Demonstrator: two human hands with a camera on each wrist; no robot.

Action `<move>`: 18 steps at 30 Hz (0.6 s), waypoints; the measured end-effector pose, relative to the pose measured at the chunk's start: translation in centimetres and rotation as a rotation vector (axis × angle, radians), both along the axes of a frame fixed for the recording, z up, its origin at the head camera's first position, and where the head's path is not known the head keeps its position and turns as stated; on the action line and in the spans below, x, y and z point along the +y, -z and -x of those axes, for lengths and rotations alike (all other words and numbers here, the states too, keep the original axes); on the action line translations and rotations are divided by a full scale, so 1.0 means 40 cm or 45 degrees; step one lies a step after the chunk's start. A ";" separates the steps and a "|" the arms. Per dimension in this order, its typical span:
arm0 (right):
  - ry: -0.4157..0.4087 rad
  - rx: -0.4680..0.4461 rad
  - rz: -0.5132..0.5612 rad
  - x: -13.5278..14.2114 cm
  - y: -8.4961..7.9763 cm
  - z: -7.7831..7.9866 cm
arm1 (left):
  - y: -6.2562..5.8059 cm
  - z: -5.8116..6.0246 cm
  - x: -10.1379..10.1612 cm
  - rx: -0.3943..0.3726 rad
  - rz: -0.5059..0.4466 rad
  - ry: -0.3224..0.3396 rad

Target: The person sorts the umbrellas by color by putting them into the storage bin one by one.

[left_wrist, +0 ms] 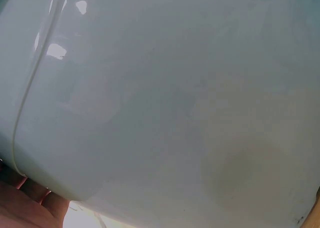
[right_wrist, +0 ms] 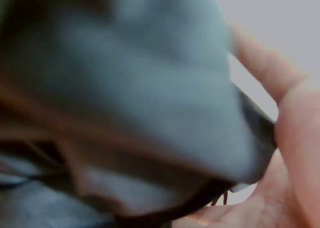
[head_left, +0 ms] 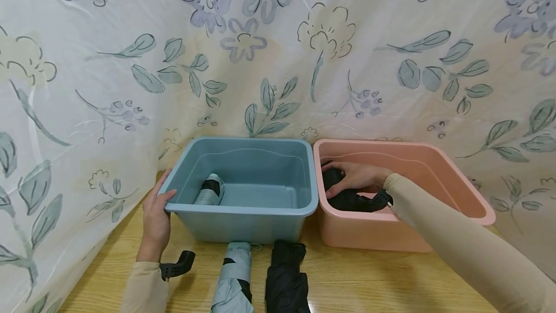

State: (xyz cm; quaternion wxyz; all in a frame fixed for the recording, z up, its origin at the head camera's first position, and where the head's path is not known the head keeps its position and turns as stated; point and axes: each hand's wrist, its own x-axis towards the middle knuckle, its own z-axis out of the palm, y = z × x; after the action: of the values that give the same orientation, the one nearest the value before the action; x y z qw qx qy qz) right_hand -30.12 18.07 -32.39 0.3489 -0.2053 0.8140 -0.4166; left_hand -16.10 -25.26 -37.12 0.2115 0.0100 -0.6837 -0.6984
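My right hand (head_left: 358, 176) reaches down into the pink plastic bin (head_left: 456, 185) and grips a black folded umbrella (head_left: 354, 202) near the bin's left wall. In the right wrist view the umbrella's dark cloth (right_wrist: 150, 97) is blurred and fills much of the picture, with thumb and fingers around its side. At the left, my left hand (head_left: 157, 216) holds the front-left corner of the blue plastic bin (head_left: 243, 210), thumb over the rim. Its fingertips (left_wrist: 55, 208) show at the bin's edge in the left wrist view. Inside the blue bin lies a light blue folded umbrella (head_left: 210, 191).
In front of the bins, a second light blue umbrella (head_left: 232, 284) and another black umbrella (head_left: 286, 279) lie side by side on the wooden table (head_left: 369, 279). The bins stand almost touching. A flower-patterned sheet (head_left: 278, 62) hangs behind and at the left.
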 end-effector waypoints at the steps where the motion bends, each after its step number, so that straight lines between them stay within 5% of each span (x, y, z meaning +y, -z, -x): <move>1: 0.002 -0.023 0.005 0.000 0.000 0.000 | 0.000 0.000 0.000 -0.002 0.001 0.000; 11: 0.097 -0.182 0.063 0.004 -0.003 -0.004 | -0.001 -0.006 -0.004 -0.002 0.004 0.006; 18: 0.104 -0.157 0.082 0.004 -0.005 -0.010 | -0.002 -0.011 -0.006 -0.008 0.008 0.008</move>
State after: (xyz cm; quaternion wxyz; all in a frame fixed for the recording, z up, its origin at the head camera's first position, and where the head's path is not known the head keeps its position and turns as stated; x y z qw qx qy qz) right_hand -29.72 18.22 -32.17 0.3742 -0.1569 0.7849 -0.4683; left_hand -15.67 -25.50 -37.02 0.2074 0.0092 -0.6866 -0.6968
